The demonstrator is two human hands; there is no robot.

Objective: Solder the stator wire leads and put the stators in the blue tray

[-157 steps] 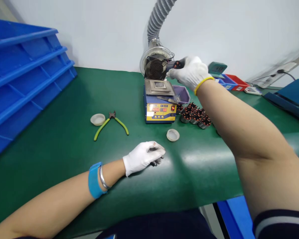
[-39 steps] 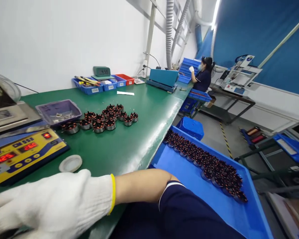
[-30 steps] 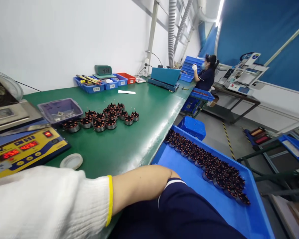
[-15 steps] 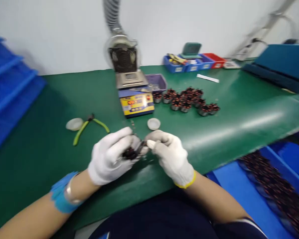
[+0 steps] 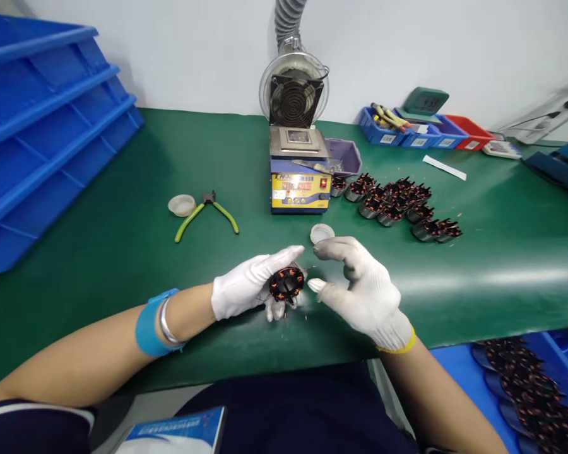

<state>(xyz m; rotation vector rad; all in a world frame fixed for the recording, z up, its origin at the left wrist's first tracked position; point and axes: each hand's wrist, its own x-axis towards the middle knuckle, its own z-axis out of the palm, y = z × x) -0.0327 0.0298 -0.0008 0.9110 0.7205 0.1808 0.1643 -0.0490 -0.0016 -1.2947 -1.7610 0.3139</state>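
A motor stator (image 5: 286,285), black with copper windings and thin wire ends sticking out, is gripped in my left hand (image 5: 260,284), which wears a white glove. Its round wound face is turned up toward me. Just to the right, my right hand (image 5: 360,290) in a white glove with a yellow cuff has thumb and forefinger apart, with nothing held between them. Beyond the fingers sits a small white dish (image 5: 322,234). Green-handled cutting pliers (image 5: 207,211) lie spread on the green mat, beside another white dish (image 5: 182,205).
A solder pot (image 5: 300,183) with a tweezer-like tool on it stands behind, below a fan and hose. Several stators (image 5: 397,200) and a purple bin (image 5: 344,156) are to its right. Blue trays (image 5: 52,126) are stacked at left. A blue crate (image 5: 459,378) of stators is lower right.
My right hand has come off the stator and its fingers have spread. The stator now faces up in my left hand. The camera view has turned left.
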